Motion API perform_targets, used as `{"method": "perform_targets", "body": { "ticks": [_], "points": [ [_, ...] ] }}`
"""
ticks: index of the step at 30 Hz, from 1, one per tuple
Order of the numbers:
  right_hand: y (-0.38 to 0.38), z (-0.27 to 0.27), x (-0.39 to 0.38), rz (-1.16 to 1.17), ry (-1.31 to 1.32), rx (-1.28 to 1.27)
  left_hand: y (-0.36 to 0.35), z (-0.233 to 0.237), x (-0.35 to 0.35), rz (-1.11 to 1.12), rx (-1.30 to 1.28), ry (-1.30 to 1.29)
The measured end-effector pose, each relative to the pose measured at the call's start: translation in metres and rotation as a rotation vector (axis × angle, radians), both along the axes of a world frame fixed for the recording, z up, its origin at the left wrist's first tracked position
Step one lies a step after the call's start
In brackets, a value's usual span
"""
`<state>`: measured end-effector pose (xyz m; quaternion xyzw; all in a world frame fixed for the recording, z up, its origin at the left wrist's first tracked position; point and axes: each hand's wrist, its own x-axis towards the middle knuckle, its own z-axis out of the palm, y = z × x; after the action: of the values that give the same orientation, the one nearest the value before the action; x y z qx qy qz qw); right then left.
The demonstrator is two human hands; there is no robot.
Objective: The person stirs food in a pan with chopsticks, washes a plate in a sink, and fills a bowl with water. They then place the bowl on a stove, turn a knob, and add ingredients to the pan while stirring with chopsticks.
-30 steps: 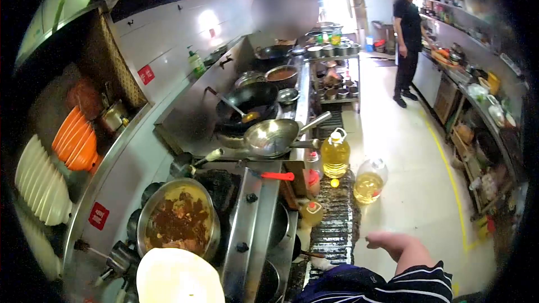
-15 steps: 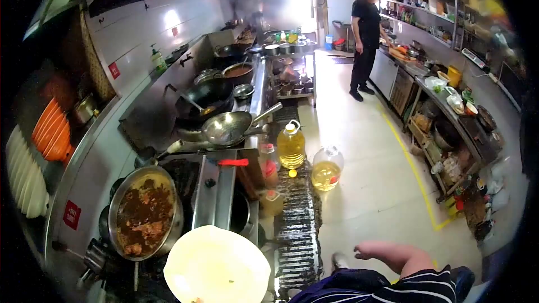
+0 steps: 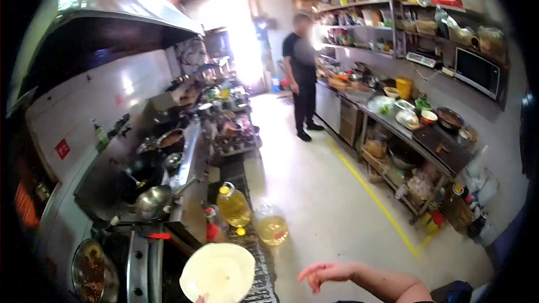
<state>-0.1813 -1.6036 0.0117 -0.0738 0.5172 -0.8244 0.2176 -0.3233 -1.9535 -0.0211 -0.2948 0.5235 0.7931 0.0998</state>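
One cooking range runs along the left wall and one bench along the right, with one person standing between them. One pale round plate sits low in front at the range's near end, near two oil bottles. The right hand is empty, fingers loosely spread, apart from the plate. Only a sliver of the left hand shows at the plate's rim, so its grip cannot be told.

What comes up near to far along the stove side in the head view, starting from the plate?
plate → oil jug → steel wok → black wok → sauce pot → person in black at the far end.
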Motion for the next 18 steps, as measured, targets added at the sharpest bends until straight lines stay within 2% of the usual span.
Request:
{"method": "perform_targets", "body": {
  "ticks": [1, 3, 4, 5, 6, 7, 8, 10, 12, 14, 16, 18],
  "points": [
    [0.032, -0.038, 0.009, -0.209, -0.164, 0.073, 0.025, -0.001, -0.004, -0.038, -0.002, -0.040],
    [0.078, -0.099, 0.038, -0.666, -0.289, 0.622, 0.061, -0.022, -0.019, -0.194, 0.184, -0.118],
    [0.108, -0.169, 0.068, -0.750, -0.195, 1.001, 0.078, -0.030, -0.030, -0.264, 0.284, -0.148],
    [0.127, -0.171, 0.092, -0.528, -0.365, 1.304, 0.103, -0.034, -0.038, -0.244, 0.201, -0.156],
    [0.142, -0.200, 0.121, -0.505, -0.257, 1.427, 0.106, -0.062, -0.054, -0.305, 0.289, -0.141],
    [0.148, -0.203, 0.145, -0.377, -0.358, 1.432, 0.130, -0.052, -0.055, -0.289, 0.268, -0.159],
    [0.152, -0.193, 0.150, -0.135, -0.432, 1.466, 0.152, -0.038, -0.057, -0.271, 0.237, -0.178],
    [0.173, -0.221, 0.167, -0.057, -0.460, 1.360, 0.172, -0.061, -0.084, -0.350, 0.250, -0.210],
    [0.189, -0.234, 0.163, -0.051, -0.494, 1.302, 0.207, -0.059, -0.110, -0.405, 0.273, -0.258],
    [0.211, -0.250, 0.135, -0.239, -0.506, 1.306, 0.250, -0.062, -0.139, -0.417, 0.321, -0.316],
    [0.243, -0.225, 0.078, -0.390, -0.516, 1.278, 0.304, -0.042, -0.156, -0.444, 0.377, -0.339],
    [0.280, -0.233, 0.028, -0.511, -0.360, 1.294, 0.369, -0.028, -0.176, -0.413, 0.383, -0.272]
  ]
}}
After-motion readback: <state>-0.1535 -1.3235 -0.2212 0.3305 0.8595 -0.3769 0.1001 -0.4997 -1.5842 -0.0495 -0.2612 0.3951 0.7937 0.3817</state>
